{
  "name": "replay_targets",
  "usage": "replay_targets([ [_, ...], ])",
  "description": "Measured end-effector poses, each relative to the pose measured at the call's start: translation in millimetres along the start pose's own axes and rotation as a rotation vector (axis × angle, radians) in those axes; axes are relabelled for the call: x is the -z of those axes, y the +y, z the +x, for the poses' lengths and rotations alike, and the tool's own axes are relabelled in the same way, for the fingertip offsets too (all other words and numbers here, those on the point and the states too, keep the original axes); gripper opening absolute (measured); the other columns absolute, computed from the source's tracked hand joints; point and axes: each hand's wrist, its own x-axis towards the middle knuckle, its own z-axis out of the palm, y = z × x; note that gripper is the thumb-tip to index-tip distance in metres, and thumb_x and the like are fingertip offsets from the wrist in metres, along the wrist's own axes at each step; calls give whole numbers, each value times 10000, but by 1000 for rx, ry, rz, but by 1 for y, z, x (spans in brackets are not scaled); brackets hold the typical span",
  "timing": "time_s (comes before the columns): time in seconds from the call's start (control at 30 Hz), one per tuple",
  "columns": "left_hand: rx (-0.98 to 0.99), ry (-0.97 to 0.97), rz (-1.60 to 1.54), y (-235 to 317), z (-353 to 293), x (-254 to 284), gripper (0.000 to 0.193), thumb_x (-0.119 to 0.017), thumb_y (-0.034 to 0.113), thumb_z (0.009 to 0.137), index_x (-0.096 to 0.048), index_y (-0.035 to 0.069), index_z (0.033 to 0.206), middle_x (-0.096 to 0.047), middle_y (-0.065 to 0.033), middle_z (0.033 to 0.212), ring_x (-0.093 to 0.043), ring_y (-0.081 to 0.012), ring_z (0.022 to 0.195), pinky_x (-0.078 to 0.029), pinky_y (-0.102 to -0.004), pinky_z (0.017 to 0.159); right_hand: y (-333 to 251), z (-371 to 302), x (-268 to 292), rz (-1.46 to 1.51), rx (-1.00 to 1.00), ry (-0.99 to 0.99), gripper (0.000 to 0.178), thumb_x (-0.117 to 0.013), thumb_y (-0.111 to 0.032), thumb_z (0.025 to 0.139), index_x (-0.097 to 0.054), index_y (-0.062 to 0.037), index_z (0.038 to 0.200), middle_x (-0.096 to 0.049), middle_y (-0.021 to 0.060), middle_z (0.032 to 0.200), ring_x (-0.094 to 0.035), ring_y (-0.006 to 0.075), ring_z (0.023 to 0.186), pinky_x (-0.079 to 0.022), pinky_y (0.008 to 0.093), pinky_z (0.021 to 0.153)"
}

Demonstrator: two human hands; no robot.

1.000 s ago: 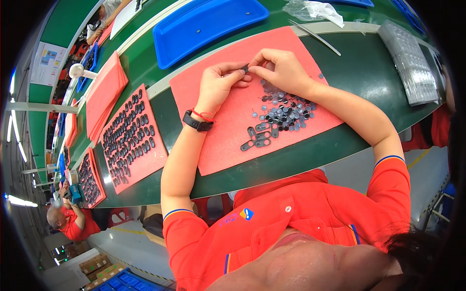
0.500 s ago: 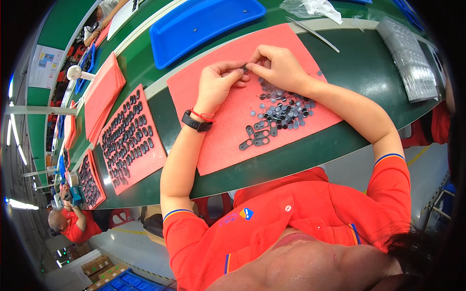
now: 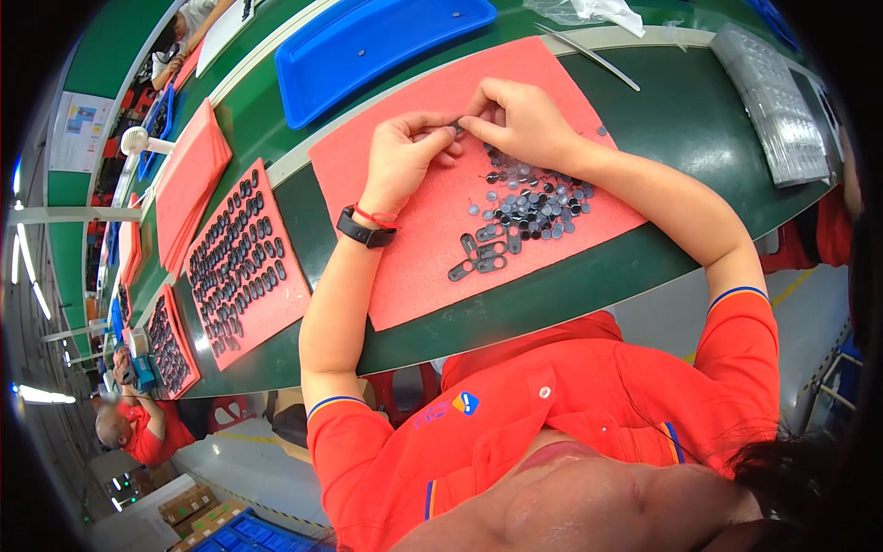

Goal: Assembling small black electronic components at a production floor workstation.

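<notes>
My left hand [image 3: 405,156] and my right hand [image 3: 517,118] meet over the far half of a pink foam sheet [image 3: 345,175]. Pinched between both sets of fingertips is a small dark piece [image 3: 457,127], mostly covered by the fingers. To the right of my left wrist, below my right forearm, lies a loose pile of small round discs [image 3: 538,207], some black and some clear grey. Several black oval plastic parts with round holes [image 3: 492,263] lie at the pile's near left edge.
Rows of black oval parts cover another pink sheet [image 3: 292,287] on the left, near stacked foam sheets [image 3: 189,175]. A blue tray [image 3: 317,69], tweezers [image 3: 589,57] and clear plastic trays [image 3: 773,110] surround the work sheet on the green table [image 3: 662,110]. Co-workers sit farther left.
The whole view has shifted slightly. Both hands stay together with the small dark piece between their fingertips, their grip nearly the same.
</notes>
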Motion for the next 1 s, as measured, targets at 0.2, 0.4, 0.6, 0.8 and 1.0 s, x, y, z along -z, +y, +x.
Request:
replay_targets([
  [0.2, 29, -30, -16, 3, -2, 4, 235, -570, 27, 801, -581, -83, 1009, -637, -117, 790, -617, -128, 666, -507, -208, 588, 1, 3, 4, 90, -71, -108, 193, -638, -172, 791, -606, 11, 844, -617, 66, 700, -558, 96, 593, -440, 242, 547],
  [0.4, 25, -32, -103, 3, -2, 4, 316, -566, 4, 791, -508, -111, 1080, -635, -145, 806, -634, -156, 683, -522, -223, 609, -6, 9, 14, 71, -253, -300, 275, -639, -245, 754, -651, 9, 857, -648, 135, 761, -626, 205, 711, -483, 303, 652],
  [0.6, 54, -47, -78, 3, 0, 5, 328, -567, 2, 781, -507, -114, 1082, -635, -147, 786, -635, -155, 662, -520, -227, 603, -3, 13, 15, 132, -319, -353, 298, -631, -264, 739, -652, 14, 842, -639, 140, 746, -616, 193, 707, -478, 298, 659],
  [0.8, 90, -87, -55, 4, 1, 8, 343, -569, 4, 775, -504, -115, 1090, -634, -149, 778, -631, -155, 645, -520, -234, 595, -5, 13, 12, 78, -305, -320, 294, -623, -252, 703, -648, 25, 798, -627, 139, 705, -608, 200, 672, -472, 303, 632],
  [1.0, 132, -105, -88, 5, 3, 9, 357, -568, -2, 771, -498, -114, 1102, -632, -153, 790, -632, -161, 644, -521, -239, 593, -2, 13, 11, 132, -343, -356, 180, -625, -164, 765, -616, 14, 787, -575, 25, 657, -493, 66, 592, -395, 220, 542],
])
